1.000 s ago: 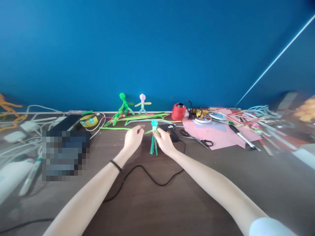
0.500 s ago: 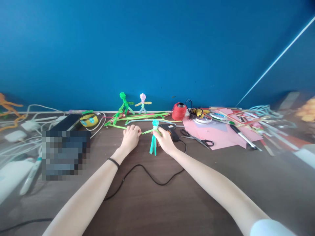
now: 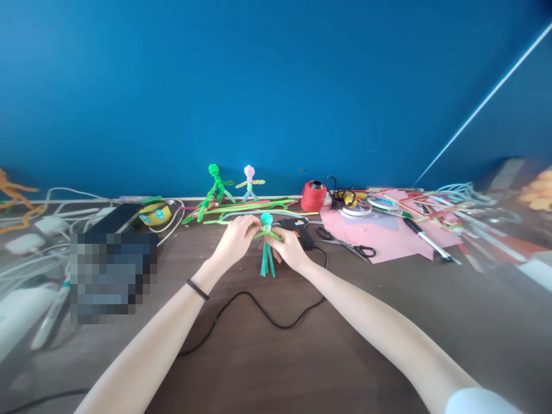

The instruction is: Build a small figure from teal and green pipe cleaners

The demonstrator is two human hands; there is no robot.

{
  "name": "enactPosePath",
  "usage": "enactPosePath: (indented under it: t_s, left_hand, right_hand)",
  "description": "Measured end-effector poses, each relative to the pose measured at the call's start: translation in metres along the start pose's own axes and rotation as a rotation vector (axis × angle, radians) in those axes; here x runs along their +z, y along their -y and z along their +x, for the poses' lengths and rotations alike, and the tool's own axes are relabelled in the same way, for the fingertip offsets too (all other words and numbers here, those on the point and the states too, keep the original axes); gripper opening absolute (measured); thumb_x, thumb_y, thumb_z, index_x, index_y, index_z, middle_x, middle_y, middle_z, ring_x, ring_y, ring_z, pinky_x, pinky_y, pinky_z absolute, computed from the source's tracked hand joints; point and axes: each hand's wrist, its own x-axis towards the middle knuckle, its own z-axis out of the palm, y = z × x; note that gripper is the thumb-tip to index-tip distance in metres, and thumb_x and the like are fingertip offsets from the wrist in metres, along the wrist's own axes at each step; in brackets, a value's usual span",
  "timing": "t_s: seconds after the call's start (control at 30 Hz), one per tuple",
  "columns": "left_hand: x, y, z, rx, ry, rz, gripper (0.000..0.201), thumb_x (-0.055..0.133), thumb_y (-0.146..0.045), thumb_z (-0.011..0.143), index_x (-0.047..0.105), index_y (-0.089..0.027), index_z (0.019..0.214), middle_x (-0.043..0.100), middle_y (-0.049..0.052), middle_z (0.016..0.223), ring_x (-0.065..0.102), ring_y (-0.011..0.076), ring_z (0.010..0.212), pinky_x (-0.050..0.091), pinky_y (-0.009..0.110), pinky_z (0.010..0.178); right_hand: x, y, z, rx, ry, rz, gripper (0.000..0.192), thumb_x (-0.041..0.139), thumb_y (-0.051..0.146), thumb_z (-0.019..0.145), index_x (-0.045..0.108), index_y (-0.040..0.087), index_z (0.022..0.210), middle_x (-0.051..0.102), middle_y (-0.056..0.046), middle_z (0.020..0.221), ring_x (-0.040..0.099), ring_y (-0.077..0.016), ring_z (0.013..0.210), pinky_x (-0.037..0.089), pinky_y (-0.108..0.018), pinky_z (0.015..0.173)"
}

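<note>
Between my hands is a pipe-cleaner figure [image 3: 267, 219] with a coiled turquoise head and straight teal strands hanging down. A light-green pipe cleaner [image 3: 271, 233] crosses it just below the head. My right hand [image 3: 291, 248] is closed on the figure at its middle, thumb in front and fingers partly hidden behind. My left hand [image 3: 237, 238] pinches the green pipe cleaner close to the figure's left side; its fingertips partly cover that end. Right behind my right hand lies a black glue gun [image 3: 302, 227].
A green figure [image 3: 214, 171] and a pink-headed figure [image 3: 249, 172] stand by the wall, near loose pipe cleaners [image 3: 259, 206]. Rightward are a red thread spool [image 3: 313, 196], scissors [image 3: 351, 247] and pink paper [image 3: 388, 244]. Chargers and cables [image 3: 52, 224] lie left; a black cord [image 3: 259, 310] crosses the front.
My left hand has moved right, from the outstretched green pipe-cleaner end to beside the figure's neck. That green length is now bent in toward the figure. My right hand keeps its hold.
</note>
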Motion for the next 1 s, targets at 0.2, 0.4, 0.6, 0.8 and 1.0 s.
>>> enactPosePath:
  t_s: [0.2, 0.4, 0.6, 0.8, 1.0]
  left_hand:
    - [-0.004, 0.0035, -0.0004, -0.004, 0.069, -0.094, 0.013, 0.045, -0.022, 0.08, 0.057, -0.02, 0.083, 0.063, 0.003, 0.09, 0.056, 0.0183, 0.087, 0.042, 0.029, 0.08]
    - [-0.0091, 0.0012, 0.0009, 0.082, 0.066, -0.036, 0.012, 0.047, -0.022, 0.08, 0.059, -0.019, 0.078, 0.064, 0.003, 0.086, 0.057, 0.0188, 0.087, 0.043, 0.032, 0.081]
    - [-0.0086, 0.0041, 0.0014, 0.095, 0.072, -0.039, 0.012, 0.048, -0.021, 0.08, 0.06, -0.019, 0.081, 0.065, 0.003, 0.087, 0.057, 0.0176, 0.086, 0.043, 0.031, 0.081]
    - [-0.0077, 0.0038, 0.0007, 0.103, 0.073, -0.041, 0.013, 0.048, -0.021, 0.08, 0.061, -0.019, 0.082, 0.065, 0.003, 0.087, 0.057, 0.0177, 0.086, 0.044, 0.03, 0.08]
    - [-0.0086, 0.001, 0.0005, 0.092, 0.073, -0.03, 0.014, 0.048, -0.019, 0.079, 0.062, -0.019, 0.081, 0.065, 0.004, 0.086, 0.057, 0.0182, 0.086, 0.044, 0.03, 0.08]
  right_hand:
    - [-0.0019, -0.0031, 0.0022, 0.01, 0.055, 0.091, 0.025, 0.054, 0.04, 0.077, 0.052, 0.015, 0.079, 0.064, -0.002, 0.064, 0.042, -0.0067, 0.031, 0.029, -0.021, 0.034]
    - [-0.0008, -0.0053, 0.0034, 0.035, 0.058, 0.167, 0.022, 0.053, 0.037, 0.078, 0.049, 0.015, 0.076, 0.062, 0.0, 0.06, 0.043, -0.0065, 0.032, 0.027, -0.019, 0.033]
    - [-0.001, -0.004, 0.003, 0.052, 0.083, 0.236, 0.017, 0.052, 0.033, 0.077, 0.05, 0.016, 0.076, 0.059, 0.002, 0.056, 0.043, -0.0064, 0.032, 0.023, -0.019, 0.032]
    - [-0.0006, -0.0061, 0.0029, 0.037, 0.089, 0.258, 0.029, 0.047, 0.043, 0.082, 0.047, 0.016, 0.071, 0.058, 0.001, 0.053, 0.043, -0.0069, 0.032, 0.022, -0.02, 0.033]
    - [0.0003, -0.0068, 0.0023, 0.051, 0.078, 0.21, 0.033, 0.049, 0.048, 0.081, 0.05, 0.016, 0.073, 0.057, 0.002, 0.052, 0.043, -0.0075, 0.033, 0.024, -0.021, 0.034]
